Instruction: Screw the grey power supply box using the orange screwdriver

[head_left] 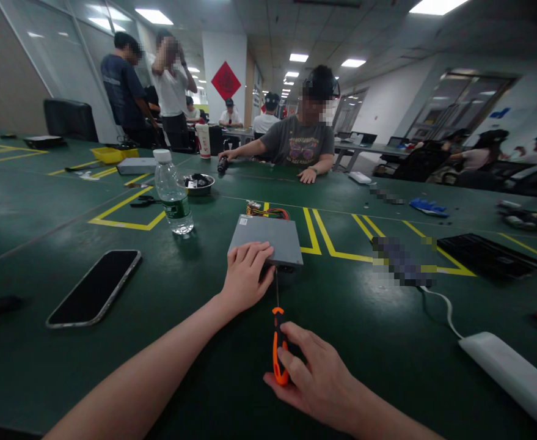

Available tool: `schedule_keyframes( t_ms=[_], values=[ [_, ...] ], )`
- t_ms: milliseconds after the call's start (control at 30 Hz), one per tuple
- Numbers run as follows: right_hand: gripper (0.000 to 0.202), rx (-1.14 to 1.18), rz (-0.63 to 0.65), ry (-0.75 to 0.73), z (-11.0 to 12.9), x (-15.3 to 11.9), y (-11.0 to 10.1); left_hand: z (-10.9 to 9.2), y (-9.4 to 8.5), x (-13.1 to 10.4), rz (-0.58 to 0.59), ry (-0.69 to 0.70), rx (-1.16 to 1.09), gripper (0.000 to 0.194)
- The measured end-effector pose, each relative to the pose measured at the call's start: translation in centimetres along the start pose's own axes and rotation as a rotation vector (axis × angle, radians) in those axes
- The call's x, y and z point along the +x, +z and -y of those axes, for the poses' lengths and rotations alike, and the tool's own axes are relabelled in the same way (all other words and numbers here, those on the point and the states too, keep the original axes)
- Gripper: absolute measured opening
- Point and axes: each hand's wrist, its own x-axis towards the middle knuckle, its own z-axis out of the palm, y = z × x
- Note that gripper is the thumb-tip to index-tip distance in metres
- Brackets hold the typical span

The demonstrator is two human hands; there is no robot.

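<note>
A grey metal computer power supply (272,235) lies on the green table, its bundle of coloured wires (272,212) at the far side. My left hand (247,275) rests on its near left corner, fingers over the top face and thumb at the near edge. In my right hand (311,370) is a screwdriver (278,342) with an orange and black handle. Its shaft points away from me, and the tip meets the near side of the power supply. Whether it sits in a screw is too small to tell.
Left of my hands are a phone (96,287), a water bottle (174,198) and a metal bowl (197,184) of dark parts. To the right lie a white power strip (506,373) and a black panel (488,253). Across the table a person (295,137) holds a dark tool.
</note>
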Motion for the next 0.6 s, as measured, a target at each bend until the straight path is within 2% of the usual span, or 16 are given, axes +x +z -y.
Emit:
schedule_keyframes(
  t_ms=[133,300,367,467,600],
  values=[
    [0.011,-0.091,0.093,0.041,1.0,-0.1,0.0,0.0,-0.1,0.0,-0.001,0.008,-0.003,0.028],
    [0.016,-0.03,0.055,0.275,2.4,-0.7,0.7,0.0,-0.2,0.0,-0.012,0.01,-0.003,0.028],
    [0.022,0.086,0.039,0.44,3.1,-0.9,1.1,0.0,-0.1,-0.1,-0.011,0.01,-0.006,0.028],
    [0.025,0.412,0.034,0.786,4.4,-0.8,1.4,0.0,-0.1,-0.1,-0.012,0.005,-0.011,0.028],
    [0.033,0.777,-0.197,1.221,6.2,0.1,1.6,0.0,0.0,-0.1,-0.015,0.002,-0.021,0.028]
  ],
)
